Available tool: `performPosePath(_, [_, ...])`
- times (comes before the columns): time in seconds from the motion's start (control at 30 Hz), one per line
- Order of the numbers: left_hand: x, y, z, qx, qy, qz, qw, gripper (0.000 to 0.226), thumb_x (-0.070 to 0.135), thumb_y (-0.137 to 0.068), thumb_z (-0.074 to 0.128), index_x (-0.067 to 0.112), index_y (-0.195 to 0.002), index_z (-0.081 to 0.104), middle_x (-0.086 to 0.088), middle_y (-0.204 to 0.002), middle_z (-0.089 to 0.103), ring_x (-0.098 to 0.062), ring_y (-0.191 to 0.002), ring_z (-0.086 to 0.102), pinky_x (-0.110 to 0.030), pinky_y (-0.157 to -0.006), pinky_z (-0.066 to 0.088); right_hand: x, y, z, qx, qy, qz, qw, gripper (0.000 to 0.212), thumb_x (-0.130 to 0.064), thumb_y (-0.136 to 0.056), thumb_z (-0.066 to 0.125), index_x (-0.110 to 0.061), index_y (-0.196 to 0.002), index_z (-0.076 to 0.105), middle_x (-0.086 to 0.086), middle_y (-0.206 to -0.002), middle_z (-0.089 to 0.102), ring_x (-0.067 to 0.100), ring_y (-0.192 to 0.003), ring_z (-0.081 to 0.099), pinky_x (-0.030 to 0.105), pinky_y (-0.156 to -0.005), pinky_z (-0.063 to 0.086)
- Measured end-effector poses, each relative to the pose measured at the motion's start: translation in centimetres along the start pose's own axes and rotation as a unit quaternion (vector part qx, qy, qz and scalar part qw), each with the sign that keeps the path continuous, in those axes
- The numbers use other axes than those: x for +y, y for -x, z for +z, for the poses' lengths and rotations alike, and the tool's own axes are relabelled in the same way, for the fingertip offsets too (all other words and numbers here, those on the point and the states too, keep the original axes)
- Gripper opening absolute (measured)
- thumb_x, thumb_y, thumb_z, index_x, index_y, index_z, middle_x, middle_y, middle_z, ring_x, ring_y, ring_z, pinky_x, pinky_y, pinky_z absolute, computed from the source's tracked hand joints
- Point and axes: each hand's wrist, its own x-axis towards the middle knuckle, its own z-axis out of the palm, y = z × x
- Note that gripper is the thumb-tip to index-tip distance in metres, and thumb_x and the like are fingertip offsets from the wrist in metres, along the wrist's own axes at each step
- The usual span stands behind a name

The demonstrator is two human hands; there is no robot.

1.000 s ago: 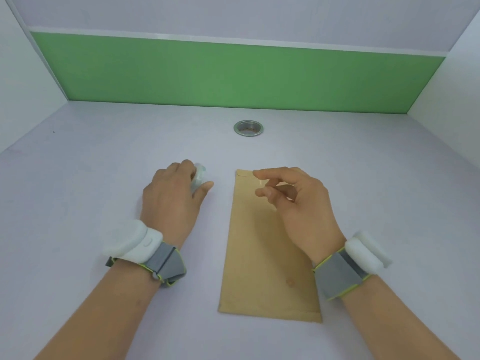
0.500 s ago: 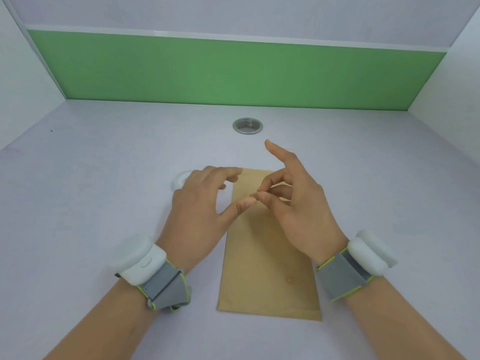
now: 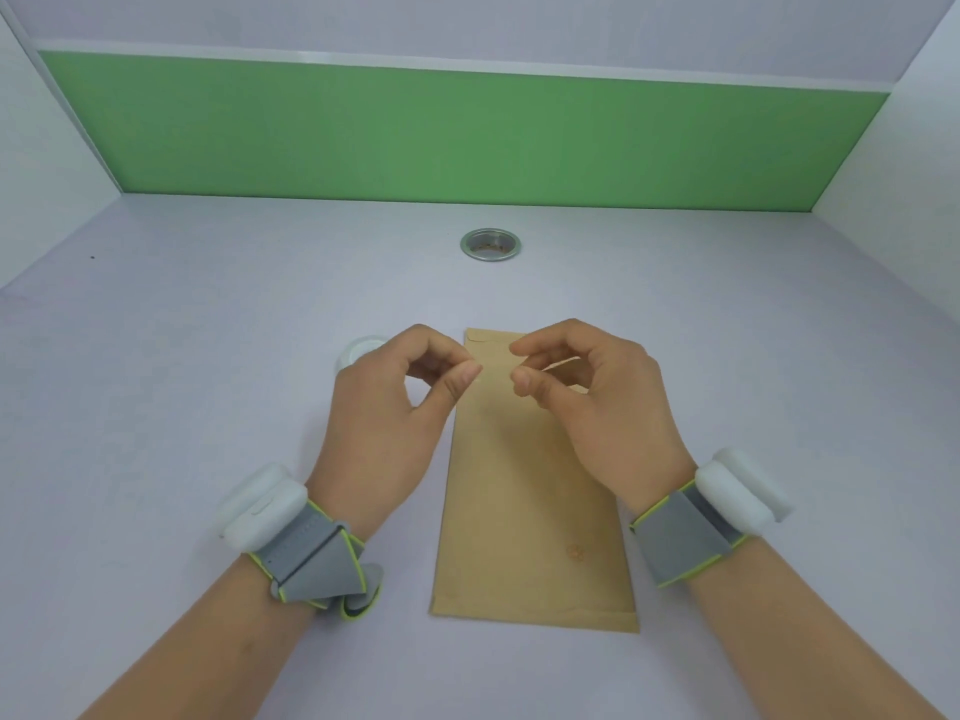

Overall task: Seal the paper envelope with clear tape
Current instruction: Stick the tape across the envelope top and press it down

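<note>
A brown paper envelope [image 3: 530, 501] lies flat and lengthwise on the table, its flap end away from me. My left hand [image 3: 384, 407] and my right hand [image 3: 597, 397] hover side by side over that far end, each with thumb and forefinger pinched. A short strip of clear tape [image 3: 496, 367] spans the small gap between the two pinches; it is almost invisible. The white tape roll [image 3: 361, 349] rests on the table just left of the envelope, half hidden behind my left hand.
A round metal grommet [image 3: 490, 244] is set in the table beyond the envelope. White side walls and a green back panel [image 3: 467, 132] enclose the desk. Grey straps with white sensor units sit on both wrists.
My left hand left the tape roll and came right over the envelope's top. It now pinches one end of the strip that my right hand held; both hands have drawn slightly apart.
</note>
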Motion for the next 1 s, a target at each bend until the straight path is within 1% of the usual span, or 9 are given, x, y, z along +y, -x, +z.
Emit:
performPosePath(0.17, [-0.3, 0.0, 0.0, 0.018, 0.003, -0.008, 1.0, 0.005, 0.026, -0.083, 0.065, 0.024, -0.085, 0.062, 0.013, -0.072, 0.065, 0.003, -0.072, 0.057, -0.005, -0.058, 0.036, 0.3, -0.3, -0.2, -0.01, -0.066, 0.022, 0.997, 0.01, -0.013, -0.079, 0.07, -0.022, -0.085, 0.07, -0.005, -0.07, 0.067, 0.011, -0.067, 0.063, 0.031, -0.07, 0.052])
performPosePath(0.23, [-0.5, -0.1, 0.0, 0.006, 0.007, -0.022, 1.0, 0.023, 0.032, -0.079, 0.067, 0.029, -0.1, 0.058, 0.012, -0.076, 0.067, 0.003, -0.076, 0.059, -0.006, -0.061, 0.037, 0.4, -0.4, -0.2, 0.012, -0.09, 0.038, 0.995, 0.01, -0.012, -0.079, 0.07, -0.021, -0.083, 0.071, -0.003, -0.068, 0.067, 0.011, -0.067, 0.062, 0.029, -0.068, 0.05])
performPosePath(0.33, [-1.0, 0.0, 0.1, -0.082, -0.049, -0.019, 0.995, 0.057, 0.049, -0.069, 0.07, 0.034, -0.12, 0.047, 0.02, -0.102, 0.062, 0.004, -0.092, 0.055, -0.008, -0.074, 0.039, 0.8, -0.6, -0.8, 0.089, -0.076, 0.059, 0.991, 0.01, -0.014, -0.08, 0.067, -0.024, -0.08, 0.07, -0.005, -0.068, 0.067, 0.013, -0.066, 0.064, 0.035, -0.07, 0.054])
performPosePath(0.4, [-1.4, 0.1, 0.2, -0.156, -0.175, 0.038, 0.971, 0.065, 0.069, -0.065, 0.057, 0.037, -0.121, 0.048, 0.025, -0.114, 0.05, -0.001, -0.106, 0.046, -0.023, -0.09, 0.041, 1.0, -0.8, -1.2, 0.11, -0.058, 0.073, 0.99, 0.009, -0.017, -0.081, 0.065, -0.025, -0.079, 0.069, -0.008, -0.069, 0.065, 0.014, -0.068, 0.064, 0.043, -0.075, 0.056])
performPosePath(0.47, [-1.4, 0.1, 0.2, -0.185, -0.24, 0.066, 0.951, 0.06, 0.077, -0.065, 0.041, 0.038, -0.109, 0.056, 0.024, -0.11, 0.051, -0.004, -0.106, 0.042, -0.036, -0.091, 0.042, 1.1, -0.8, -1.5, 0.106, -0.056, 0.087, 0.989, 0.008, -0.019, -0.081, 0.065, -0.025, -0.078, 0.069, -0.009, -0.07, 0.064, 0.013, -0.07, 0.062, 0.047, -0.079, 0.056])
performPosePath(0.6, [-1.1, -0.1, -0.2, -0.164, -0.225, 0.085, 0.957, 0.044, 0.073, -0.068, 0.041, 0.034, -0.079, 0.06, 0.016, -0.084, 0.056, -0.004, -0.086, 0.05, -0.039, -0.08, 0.046, 1.0, -0.8, -1.6, 0.097, -0.042, 0.095, 0.99, 0.006, -0.021, -0.08, 0.065, -0.023, -0.077, 0.07, -0.01, -0.07, 0.065, 0.008, -0.07, 0.06, 0.043, -0.081, 0.056])
performPosePath(0.77, [-1.2, 0.0, -0.7, -0.197, -0.192, 0.09, 0.957, 0.04, 0.069, -0.061, 0.052, 0.033, -0.077, 0.059, 0.016, -0.081, 0.056, -0.003, -0.084, 0.052, -0.042, -0.078, 0.046, 0.9, -0.7, -1.4, 0.072, -0.03, 0.095, 0.992, 0.005, -0.021, -0.08, 0.066, -0.022, -0.076, 0.07, -0.008, -0.071, 0.065, 0.01, -0.069, 0.06, 0.04, -0.078, 0.055])
performPosePath(0.87, [-0.9, 0.1, -0.8, -0.223, -0.175, 0.092, 0.955, 0.032, 0.058, -0.062, 0.068, 0.032, -0.079, 0.062, 0.016, -0.083, 0.057, -0.003, -0.088, 0.051, -0.036, -0.082, 0.045, 0.7, -0.8, -1.5, 0.05, -0.063, 0.101, 0.992, 0.005, -0.017, -0.082, 0.066, -0.017, -0.078, 0.069, -0.003, -0.073, 0.065, 0.02, -0.073, 0.063, 0.038, -0.077, 0.054])
performPosePath(1.0, [-0.6, 0.3, -1.1, -0.24, -0.147, 0.087, 0.956, 0.025, 0.043, -0.063, 0.079, 0.029, -0.08, 0.065, 0.013, -0.083, 0.061, -0.004, -0.089, 0.054, -0.019, -0.08, 0.041, 0.3, -0.6, -1.9, -0.001, -0.131, 0.097, 0.987, 0.007, -0.011, -0.086, 0.063, -0.014, -0.081, 0.066, 0.002, -0.077, 0.061, 0.008, -0.07, 0.063, 0.026, -0.072, 0.054])
